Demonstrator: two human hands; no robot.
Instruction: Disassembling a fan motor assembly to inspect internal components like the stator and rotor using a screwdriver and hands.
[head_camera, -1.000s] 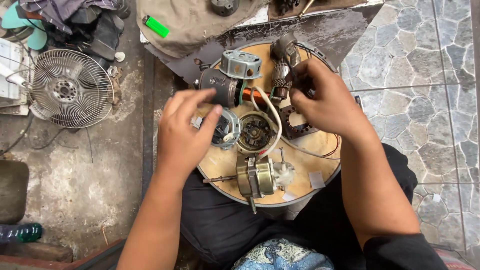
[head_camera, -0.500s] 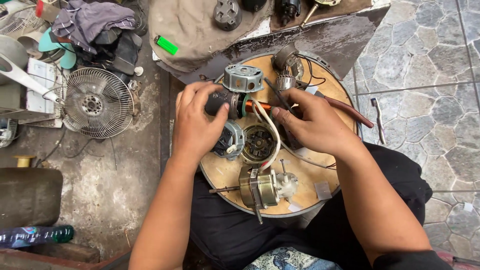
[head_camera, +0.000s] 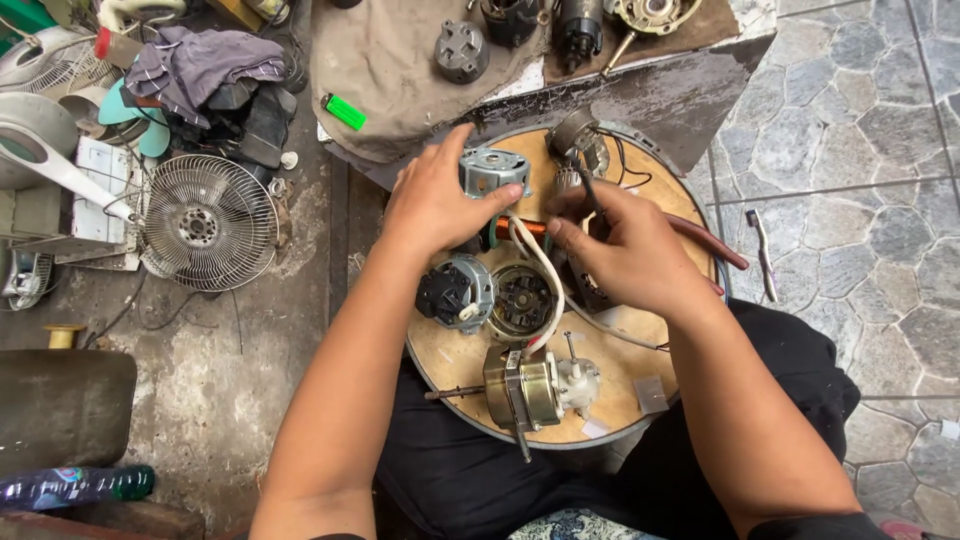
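A round wooden board (head_camera: 455, 358) rests on my lap, covered with fan motor parts. My left hand (head_camera: 437, 200) is closed over a dark motor body at the board's far side, just below a grey metal motor housing (head_camera: 493, 169). My right hand (head_camera: 628, 248) pinches wires and a small part beside the copper windings (head_camera: 507, 229). A thick white cable (head_camera: 543, 272) curves down from between my hands. Nearer me lie a grey motor cap (head_camera: 456, 292), a round stator (head_camera: 522, 301) and a brass-coloured gear motor (head_camera: 531, 389).
A low bench (head_camera: 640, 92) with a beige cloth (head_camera: 385, 62), a green lighter (head_camera: 345, 111) and more motor parts stands ahead. A fan grille (head_camera: 208, 222), fan casings and clothes lie left. A plastic bottle (head_camera: 75, 486) is at lower left. Stone paving lies right.
My left hand moved up from the board's middle and closed on the dark motor. My right hand shifted slightly down and right. The view tilted toward the bench.
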